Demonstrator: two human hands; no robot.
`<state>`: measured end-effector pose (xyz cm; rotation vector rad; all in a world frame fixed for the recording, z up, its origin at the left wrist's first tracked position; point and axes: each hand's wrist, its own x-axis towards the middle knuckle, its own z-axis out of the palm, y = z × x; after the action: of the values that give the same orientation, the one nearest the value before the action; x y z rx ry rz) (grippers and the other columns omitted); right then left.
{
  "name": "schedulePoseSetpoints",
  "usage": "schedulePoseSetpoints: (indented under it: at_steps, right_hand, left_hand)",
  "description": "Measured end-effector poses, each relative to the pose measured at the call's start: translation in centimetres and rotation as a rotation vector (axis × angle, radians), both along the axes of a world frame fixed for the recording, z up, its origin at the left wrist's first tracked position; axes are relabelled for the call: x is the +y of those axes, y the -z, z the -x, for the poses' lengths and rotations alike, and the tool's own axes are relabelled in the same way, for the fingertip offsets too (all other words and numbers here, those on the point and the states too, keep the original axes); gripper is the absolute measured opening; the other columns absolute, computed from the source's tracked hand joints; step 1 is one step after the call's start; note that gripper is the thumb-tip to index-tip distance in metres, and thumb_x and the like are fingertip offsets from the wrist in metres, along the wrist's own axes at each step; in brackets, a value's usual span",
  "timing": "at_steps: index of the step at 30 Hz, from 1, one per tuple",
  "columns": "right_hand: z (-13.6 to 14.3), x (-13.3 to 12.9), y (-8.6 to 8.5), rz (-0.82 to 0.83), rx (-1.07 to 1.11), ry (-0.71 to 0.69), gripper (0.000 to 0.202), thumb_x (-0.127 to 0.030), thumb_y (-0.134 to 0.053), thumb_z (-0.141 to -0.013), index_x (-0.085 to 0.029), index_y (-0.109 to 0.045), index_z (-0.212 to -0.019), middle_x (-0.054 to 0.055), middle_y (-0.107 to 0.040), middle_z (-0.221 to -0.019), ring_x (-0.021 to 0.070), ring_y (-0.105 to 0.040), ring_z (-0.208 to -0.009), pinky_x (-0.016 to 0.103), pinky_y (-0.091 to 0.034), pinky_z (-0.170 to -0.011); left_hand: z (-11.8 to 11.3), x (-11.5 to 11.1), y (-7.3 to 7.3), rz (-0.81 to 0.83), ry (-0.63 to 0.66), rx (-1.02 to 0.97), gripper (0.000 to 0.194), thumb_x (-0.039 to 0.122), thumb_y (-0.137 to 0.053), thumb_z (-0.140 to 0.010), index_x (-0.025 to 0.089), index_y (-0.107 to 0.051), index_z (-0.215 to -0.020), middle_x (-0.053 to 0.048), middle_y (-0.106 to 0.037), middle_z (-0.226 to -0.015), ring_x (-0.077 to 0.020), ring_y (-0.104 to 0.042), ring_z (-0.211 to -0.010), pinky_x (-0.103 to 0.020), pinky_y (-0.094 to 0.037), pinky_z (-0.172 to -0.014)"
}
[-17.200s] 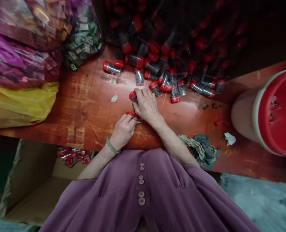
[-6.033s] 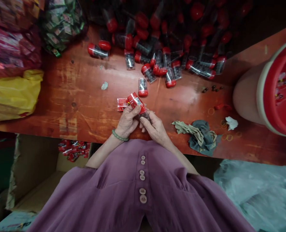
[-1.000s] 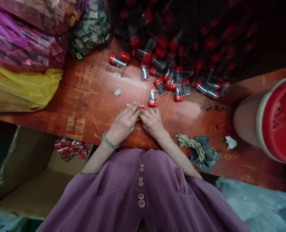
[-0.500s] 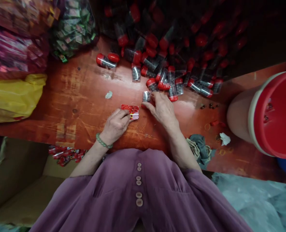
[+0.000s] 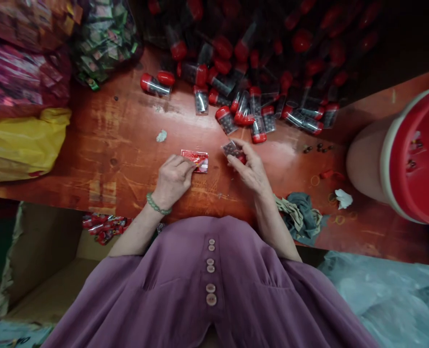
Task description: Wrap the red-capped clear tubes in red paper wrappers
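Observation:
A small flat packet with red print (image 5: 203,163) lies on the table in front of me. My left hand (image 5: 173,181), wearing a green bead bracelet, pinches its left side. Close to the right of it, my right hand (image 5: 252,169) has its thumb and fingers around a clear bottle with a red cap (image 5: 232,148). Dark round beads show through the bottle's wall, and its red end points toward my palm. Just beyond that hand lies another red-capped clear bottle (image 5: 226,121), part of a large heap.
Red-capped bottles (image 5: 243,63) are heaped at the back. A pink bucket (image 5: 368,150) with a red top stands right, near loose beads (image 5: 319,148) and crumpled cloth (image 5: 301,215). Filled plastic bags (image 5: 26,67) occupy the left. A cardboard box (image 5: 44,256) sits below the table's edge.
My right hand has shifted slightly right and turned the bottle, so its beads now show. The left hand keeps its pinch on the packet. The whole view has shifted slightly.

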<state>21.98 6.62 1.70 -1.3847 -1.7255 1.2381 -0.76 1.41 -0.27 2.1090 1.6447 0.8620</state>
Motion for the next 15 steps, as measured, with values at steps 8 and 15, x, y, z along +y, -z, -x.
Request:
schedulePoseSetpoints:
  at_steps: [8, 15]
  right_hand:
    - [-0.2, -3.3, 0.2, 0.33, 0.477, 0.067, 0.053, -0.047, -0.07, -0.082, -0.029, -0.049, -0.128, 0.003, -0.067, -0.109, 0.0138, -0.066, -0.082, 0.027, -0.057, -0.069]
    - [-0.5, -2.9, -1.1, 0.21, 0.494, 0.144, 0.052, -0.037, -0.083, -0.073, -0.029, -0.051, -0.113, -0.003, -0.07, -0.094, 0.0126, -0.07, -0.085, 0.027, -0.059, -0.079]
  left_hand:
    - [-0.3, -0.2, -1.1, -0.063, -0.063, -0.189, 0.015, 0.024, -0.066, -0.085, 0.02, -0.071, -0.071, -0.002, -0.072, -0.071, -0.0153, -0.062, -0.067, -0.029, -0.049, -0.067]
    - [-0.5, -1.0, -1.6, -0.023, 0.03, -0.28, 0.014, 0.019, -0.063, -0.088, 0.019, -0.076, -0.086, -0.004, -0.077, -0.084, -0.0137, -0.068, -0.074, -0.026, -0.052, -0.071]
